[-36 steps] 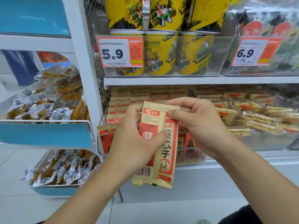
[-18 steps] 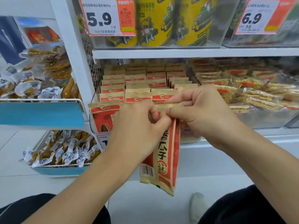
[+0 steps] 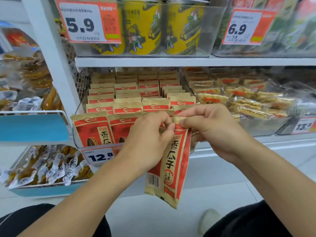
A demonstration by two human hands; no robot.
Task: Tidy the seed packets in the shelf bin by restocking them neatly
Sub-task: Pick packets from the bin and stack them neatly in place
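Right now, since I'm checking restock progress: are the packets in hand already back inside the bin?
No. Both the left hand and right hand pinch the held packets by their top edge, hanging in front of the bin.

Bare forearms, black trousers (image 3: 253, 223), 1 pale shoe (image 3: 209, 219) between the knees.

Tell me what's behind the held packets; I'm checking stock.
Behind the red-and-tan seed packets stand upright rows of matching packets in the clear shelf bin; its front right is covered.
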